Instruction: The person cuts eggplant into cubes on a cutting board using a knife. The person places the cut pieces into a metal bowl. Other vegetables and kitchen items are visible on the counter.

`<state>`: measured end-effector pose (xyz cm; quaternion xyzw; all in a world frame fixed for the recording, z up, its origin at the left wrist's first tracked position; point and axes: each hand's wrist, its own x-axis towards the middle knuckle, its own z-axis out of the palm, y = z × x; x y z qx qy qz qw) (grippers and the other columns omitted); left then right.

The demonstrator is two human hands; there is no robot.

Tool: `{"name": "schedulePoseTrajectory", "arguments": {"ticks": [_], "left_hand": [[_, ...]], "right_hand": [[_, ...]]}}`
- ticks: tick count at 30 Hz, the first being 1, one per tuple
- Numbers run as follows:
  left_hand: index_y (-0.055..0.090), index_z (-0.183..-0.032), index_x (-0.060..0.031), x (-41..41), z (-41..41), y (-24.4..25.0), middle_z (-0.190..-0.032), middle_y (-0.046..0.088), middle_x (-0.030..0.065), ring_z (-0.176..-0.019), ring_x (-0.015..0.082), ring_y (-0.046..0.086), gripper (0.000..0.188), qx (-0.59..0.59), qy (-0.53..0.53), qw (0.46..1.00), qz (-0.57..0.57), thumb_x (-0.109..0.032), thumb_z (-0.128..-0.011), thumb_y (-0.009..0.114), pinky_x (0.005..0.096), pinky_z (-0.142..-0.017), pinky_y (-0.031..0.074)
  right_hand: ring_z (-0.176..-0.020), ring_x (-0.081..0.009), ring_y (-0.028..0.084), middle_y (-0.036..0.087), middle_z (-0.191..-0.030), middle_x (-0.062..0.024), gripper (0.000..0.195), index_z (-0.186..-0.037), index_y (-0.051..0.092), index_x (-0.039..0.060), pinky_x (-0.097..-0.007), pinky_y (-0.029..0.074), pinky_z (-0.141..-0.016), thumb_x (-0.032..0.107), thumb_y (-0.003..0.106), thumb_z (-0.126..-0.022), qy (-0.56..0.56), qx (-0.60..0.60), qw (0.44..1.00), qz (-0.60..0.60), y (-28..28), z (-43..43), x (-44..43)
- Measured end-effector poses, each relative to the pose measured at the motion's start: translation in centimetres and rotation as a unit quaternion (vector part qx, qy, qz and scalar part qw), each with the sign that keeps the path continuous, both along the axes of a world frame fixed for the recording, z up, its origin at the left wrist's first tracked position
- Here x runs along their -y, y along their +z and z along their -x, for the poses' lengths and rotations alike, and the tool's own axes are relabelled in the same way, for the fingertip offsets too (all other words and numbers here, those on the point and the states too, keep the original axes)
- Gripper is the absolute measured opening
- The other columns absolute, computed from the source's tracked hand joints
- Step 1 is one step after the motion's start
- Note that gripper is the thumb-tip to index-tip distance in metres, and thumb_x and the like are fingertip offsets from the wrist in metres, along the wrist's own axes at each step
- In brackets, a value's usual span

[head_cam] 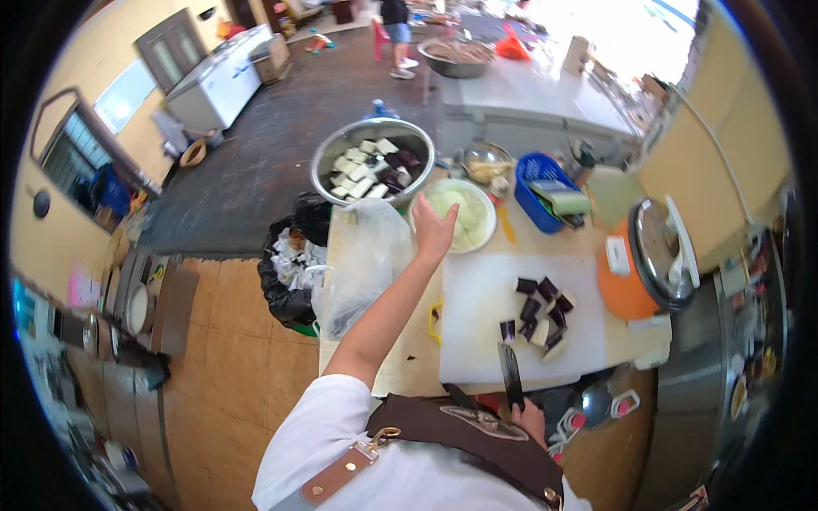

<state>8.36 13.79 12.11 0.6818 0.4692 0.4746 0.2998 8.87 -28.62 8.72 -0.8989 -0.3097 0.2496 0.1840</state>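
My left hand (434,228) is stretched out over the near left side of a white bowl (491,225), thumb and fingers apart, with nothing seen in it. Pale green peeled vegetable pieces (470,214) lie in that bowl. Low in front of my apron, my right hand (529,420) grips a kitchen knife (510,370) by its dark handle, blade pointing away from me over the near edge of a white cutting board (473,306). Cut chunks of purple eggplant (530,310) are scattered on the board's right half.
Behind the plastic bag (367,262) stands a large steel basin (317,169) of eggplant pieces (361,172). A blue basket (543,214), an orange cooker (617,274) and a yellow-handled tool (507,223) line the right. A black-lined bin (284,306) stands left; a person (397,38) is beyond.
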Motion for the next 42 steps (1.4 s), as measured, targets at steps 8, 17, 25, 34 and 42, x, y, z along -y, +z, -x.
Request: {"name": "schedulePoseTrajectory", "arguments": {"ticks": [8,17,25,34,42], "left_hand": [[0.039,-0.107,0.0008,18.2,-1.9,-9.3,-0.107,0.047,0.0216,-0.093,0.0385,0.055,0.061,-0.327,-0.317,0.852,0.257,-0.041,-0.072,0.068,0.0443,-0.077,0.046],[0.038,-0.103,-0.0017,16.9,0.0,-9.3,-0.103,0.045,0.0199,-0.083,0.0381,0.057,0.052,-0.391,-0.274,0.859,0.183,-0.023,-0.068,0.070,0.0443,-0.070,0.049],[0.046,-0.091,-0.0003,16.6,5.6,-13.8,-0.070,0.055,0.0131,-0.064,0.0260,0.055,0.038,-0.129,-0.142,0.936,0.297,-0.020,-0.068,0.070,0.0366,-0.060,0.045],[0.044,-0.085,-0.0006,16.8,4.8,-15.8,-0.074,0.057,0.0178,-0.068,0.0321,0.057,0.026,-0.140,-0.095,0.948,0.268,-0.010,-0.071,0.065,0.0387,-0.061,0.045],[0.044,-0.085,0.0010,16.8,5.0,-15.7,-0.076,0.058,0.0175,-0.069,0.0312,0.058,0.024,-0.074,-0.123,0.952,0.270,-0.003,-0.070,0.063,0.0387,-0.063,0.046]], "right_hand": [[-0.078,-0.0437,0.056,0.060,-0.077,-0.0240,0.025,-0.097,0.058,0.0075,-0.0491,0.044,-0.067,0.026,0.049,-0.084,-0.125,-0.023,0.992,-0.013,0.0,0.4,2.4],[-0.077,-0.0434,0.057,0.060,-0.077,-0.0244,0.029,-0.103,0.058,0.0080,-0.0500,0.044,-0.066,0.027,0.048,-0.084,-0.147,-0.040,0.988,-0.020,1.2,0.9,1.6],[-0.065,-0.0385,0.061,0.061,-0.071,-0.0215,0.023,-0.099,0.055,0.0031,-0.0480,0.048,-0.060,0.013,0.044,-0.081,0.052,0.051,0.997,0.022,0.7,-0.7,-8.8],[-0.062,-0.0375,0.060,0.060,-0.067,-0.0207,0.015,-0.091,0.052,0.0028,-0.0465,0.048,-0.056,0.007,0.043,-0.079,0.147,0.077,0.986,0.031,0.7,-0.1,-10.9],[-0.061,-0.0353,0.062,0.060,-0.065,-0.0196,0.010,-0.085,0.050,-0.0001,-0.0445,0.049,-0.054,0.006,0.047,-0.077,0.160,0.117,0.980,-0.010,-1.2,-0.3,-12.7]]}}
